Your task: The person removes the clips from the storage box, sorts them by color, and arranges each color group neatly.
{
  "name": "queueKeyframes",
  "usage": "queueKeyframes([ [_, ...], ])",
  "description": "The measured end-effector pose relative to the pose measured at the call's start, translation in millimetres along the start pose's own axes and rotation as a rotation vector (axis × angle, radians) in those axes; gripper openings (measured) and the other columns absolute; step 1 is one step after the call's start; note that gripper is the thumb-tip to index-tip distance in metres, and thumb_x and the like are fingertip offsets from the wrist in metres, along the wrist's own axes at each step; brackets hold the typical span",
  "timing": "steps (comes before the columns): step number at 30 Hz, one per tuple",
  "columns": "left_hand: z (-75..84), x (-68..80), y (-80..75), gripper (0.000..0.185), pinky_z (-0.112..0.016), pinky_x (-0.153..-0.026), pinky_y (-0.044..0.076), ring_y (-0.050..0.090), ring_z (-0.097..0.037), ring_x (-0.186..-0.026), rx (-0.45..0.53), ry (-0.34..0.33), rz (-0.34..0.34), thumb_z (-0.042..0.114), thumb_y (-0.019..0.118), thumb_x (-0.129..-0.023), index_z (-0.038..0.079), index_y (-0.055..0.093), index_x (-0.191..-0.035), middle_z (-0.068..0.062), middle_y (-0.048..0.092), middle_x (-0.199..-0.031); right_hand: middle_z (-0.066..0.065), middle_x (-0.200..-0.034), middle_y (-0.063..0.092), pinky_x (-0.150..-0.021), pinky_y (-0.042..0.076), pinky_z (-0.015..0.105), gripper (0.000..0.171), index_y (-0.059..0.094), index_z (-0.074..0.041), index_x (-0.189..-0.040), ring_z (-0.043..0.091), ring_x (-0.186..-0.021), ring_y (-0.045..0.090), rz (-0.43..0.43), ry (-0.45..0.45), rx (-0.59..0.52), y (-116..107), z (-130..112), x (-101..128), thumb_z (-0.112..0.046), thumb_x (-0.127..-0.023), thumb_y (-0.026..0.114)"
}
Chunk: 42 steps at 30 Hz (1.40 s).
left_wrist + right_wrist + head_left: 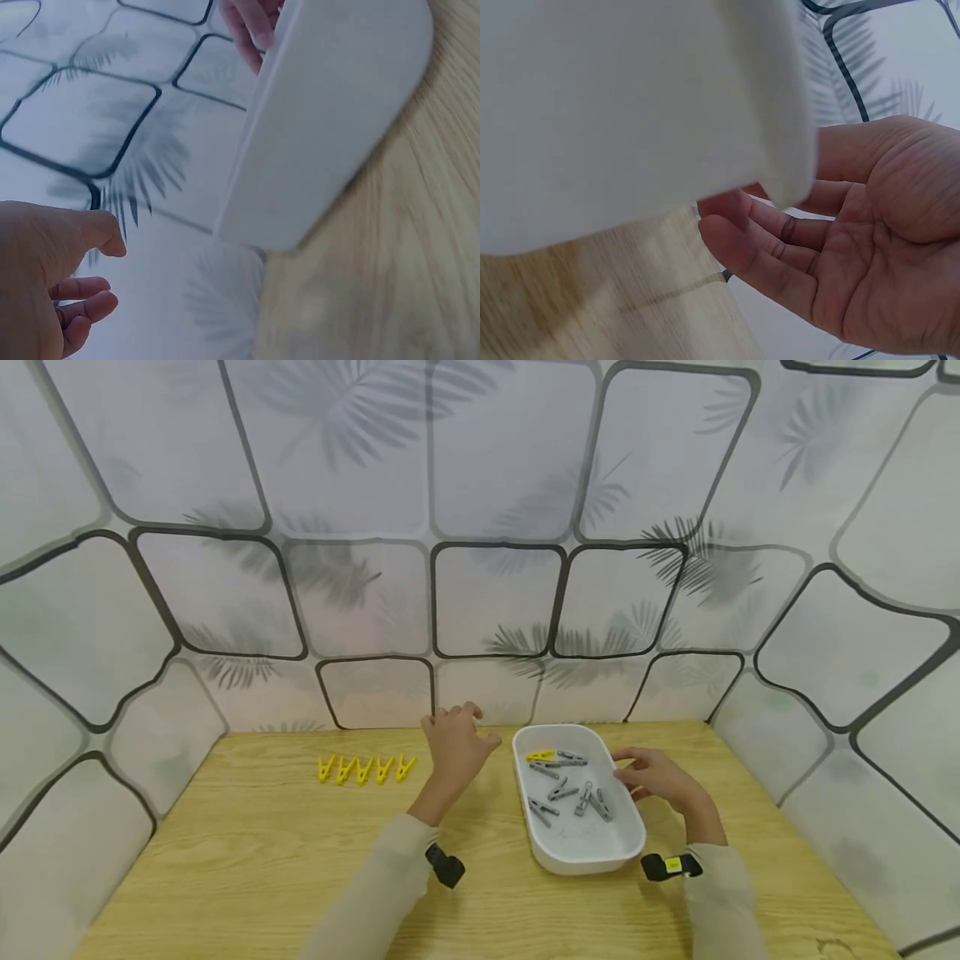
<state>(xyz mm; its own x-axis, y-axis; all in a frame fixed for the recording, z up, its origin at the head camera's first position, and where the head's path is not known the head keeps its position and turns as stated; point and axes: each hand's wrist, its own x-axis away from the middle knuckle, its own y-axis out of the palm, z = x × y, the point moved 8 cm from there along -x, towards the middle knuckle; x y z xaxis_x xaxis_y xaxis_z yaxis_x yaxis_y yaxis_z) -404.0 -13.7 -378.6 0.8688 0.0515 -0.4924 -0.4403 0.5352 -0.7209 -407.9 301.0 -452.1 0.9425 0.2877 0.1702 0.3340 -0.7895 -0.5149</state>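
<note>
My right hand (660, 777) grips the right rim of a white plastic tray (588, 865). In the right wrist view its fingers (776, 281) curl under the tray's edge, the thumb lying over the rim. Inside the tray lie several grey clothespins (561, 790) and a yellow clothespin (540, 756). My left hand (456, 745) hovers left of the tray near the table's back, fingers loosely bent and holding nothing. Further left, several yellow clothespins (363, 771) stand out in a row on the table.
The light wooden table (247, 860) meets a patterned curtain (375, 610) along its back edge, and the curtain wraps round both sides. Dark wrist cameras (446, 866) are strapped over both beige sleeves (375, 893).
</note>
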Motion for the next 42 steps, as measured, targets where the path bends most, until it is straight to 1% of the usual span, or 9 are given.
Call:
queueKeyframes([
  [2,14.0,-4.4,3.6,0.031,-0.052,-0.089,0.036,0.057,-0.031,-0.085,-0.006,0.040,-0.024,0.030,0.082,-0.082,0.010,0.071,-0.103,-0.009,0.071,-0.090,0.019,-0.105,0.071,-0.077,0.060,0.040,0.048,0.049,0.010,-0.141,0.018,-0.089,0.068,0.002,-0.003,0.001,0,0,1,-0.012,-0.100,0.061],
  [5,32.4,-10.1,11.5,0.033,-0.052,-0.092,0.037,0.056,-0.029,-0.088,0.003,0.131,-0.082,0.031,0.080,-0.085,0.011,0.071,-0.109,-0.007,0.070,-0.091,0.020,-0.106,0.070,-0.077,0.060,0.040,0.048,0.049,0.010,-0.142,0.018,-0.090,0.068,0.003,-0.011,0.004,-1,-2,1,-0.013,-0.100,0.061],
  [9,52.6,-13.5,23.8,0.036,-0.051,-0.093,0.036,0.052,-0.027,-0.092,0.033,0.299,-0.189,0.029,0.077,-0.088,0.011,0.068,-0.118,-0.006,0.066,-0.095,0.020,-0.106,0.070,-0.077,0.060,0.040,0.047,0.050,0.010,-0.141,0.017,-0.090,0.067,0.008,-0.016,0.007,-1,-3,2,-0.012,-0.100,0.060],
  [12,61.1,-12.7,33.9,0.040,-0.048,-0.091,0.035,0.050,-0.026,-0.096,0.026,0.404,-0.275,0.032,0.076,-0.090,0.013,0.065,-0.123,-0.005,0.066,-0.103,0.020,-0.104,0.070,-0.077,0.061,0.040,0.046,0.051,0.010,-0.140,0.016,-0.089,0.067,0.016,-0.012,-0.001,-2,-3,2,-0.012,-0.100,0.061],
  [15,63.7,-11.8,44.5,0.041,-0.046,-0.089,0.034,0.048,-0.025,-0.098,0.002,0.471,-0.354,0.032,0.075,-0.091,0.013,0.064,-0.126,-0.007,0.066,-0.110,0.020,-0.104,0.070,-0.077,0.061,0.041,0.047,0.051,0.010,-0.140,0.017,-0.089,0.068,0.009,-0.026,-0.001,-2,-2,2,-0.012,-0.100,0.061],
  [20,61.5,-12.9,58.6,0.040,-0.047,-0.090,0.034,0.048,-0.025,-0.098,-0.036,0.513,-0.434,0.029,0.077,-0.091,0.013,0.064,-0.126,-0.009,0.066,-0.112,0.019,-0.103,0.071,-0.077,0.061,0.042,0.047,0.051,0.010,-0.140,0.018,-0.089,0.069,0.010,-0.022,-0.002,-1,-2,1,-0.013,-0.099,0.061],
  [29,61.8,-16.3,81.8,0.039,-0.049,-0.096,0.036,0.051,-0.025,-0.101,-0.078,0.499,-0.498,0.025,0.079,-0.089,0.014,0.067,-0.125,-0.007,0.068,-0.115,0.020,-0.104,0.071,-0.075,0.061,0.041,0.045,0.052,0.008,-0.140,0.021,-0.082,0.070,0.030,0.020,0.009,-3,1,2,-0.011,-0.100,0.060],
  [35,60.9,-18.1,95.4,0.041,-0.053,-0.101,0.038,0.055,-0.028,-0.107,-0.078,0.476,-0.561,0.024,0.080,-0.088,0.011,0.068,-0.125,-0.007,0.069,-0.116,0.021,-0.104,0.071,-0.074,0.061,0.040,0.045,0.051,0.009,-0.140,0.022,-0.082,0.071,0.030,0.013,0.012,-2,-1,3,-0.010,-0.100,0.059],
  [42,63.9,-18.6,107.1,0.042,-0.047,-0.101,0.038,0.054,-0.025,-0.113,-0.226,0.523,-0.589,0.031,0.081,-0.087,0.017,0.071,-0.126,-0.002,0.069,-0.126,0.021,-0.104,0.071,-0.073,0.060,0.039,0.045,0.051,0.009,-0.141,0.021,-0.081,0.071,0.032,0.011,0.002,-3,1,2,-0.010,-0.101,0.059],
])
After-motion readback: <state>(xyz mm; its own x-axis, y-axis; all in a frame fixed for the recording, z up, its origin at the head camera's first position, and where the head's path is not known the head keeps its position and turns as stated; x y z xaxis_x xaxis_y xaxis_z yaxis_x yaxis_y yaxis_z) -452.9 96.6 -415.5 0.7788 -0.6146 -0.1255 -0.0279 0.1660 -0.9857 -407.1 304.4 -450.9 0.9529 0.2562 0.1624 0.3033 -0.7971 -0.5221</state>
